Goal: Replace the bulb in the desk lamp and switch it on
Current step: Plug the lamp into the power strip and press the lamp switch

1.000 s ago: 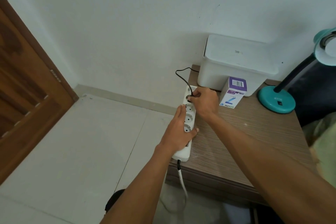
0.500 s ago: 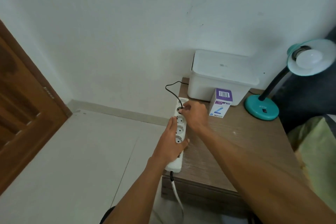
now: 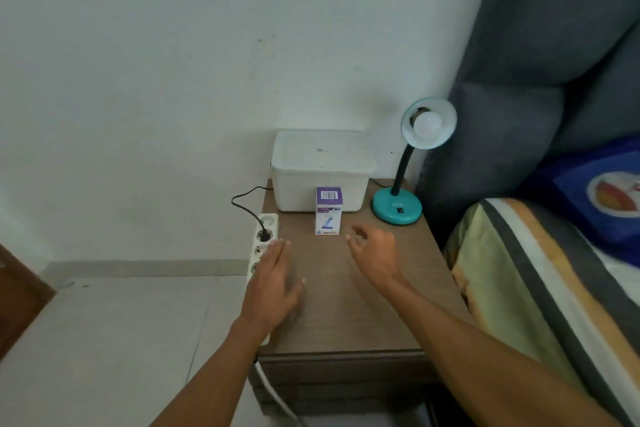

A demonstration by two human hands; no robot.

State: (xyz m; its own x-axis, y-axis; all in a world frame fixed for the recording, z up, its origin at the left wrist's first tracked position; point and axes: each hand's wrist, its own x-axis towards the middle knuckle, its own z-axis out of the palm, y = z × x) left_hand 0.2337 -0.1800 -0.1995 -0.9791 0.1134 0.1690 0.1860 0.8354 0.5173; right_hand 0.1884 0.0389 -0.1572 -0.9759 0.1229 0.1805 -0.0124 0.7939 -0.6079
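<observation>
A teal desk lamp (image 3: 397, 210) stands at the back right of the wooden bedside table (image 3: 346, 315), its shade facing me with a white bulb (image 3: 428, 122) screwed in and unlit. A black plug (image 3: 265, 236) sits in a white power strip (image 3: 267, 222) along the table's left edge. A purple-and-white bulb box (image 3: 328, 211) stands upright mid-table. My left hand (image 3: 275, 282) hovers flat beside the strip, fingers apart, holding nothing. My right hand (image 3: 375, 253) floats open right of the box, short of the lamp base.
A white lidded plastic bin (image 3: 320, 172) sits against the wall behind the box. A bed with a striped cover (image 3: 540, 288) and grey headboard (image 3: 540, 45) borders the table's right side. Tiled floor and a wooden door (image 3: 17, 291) lie to the left.
Both hands have let go of the plug and power strip and pulled back. My right hand moved right toward the lamp base. The view swung right and up.
</observation>
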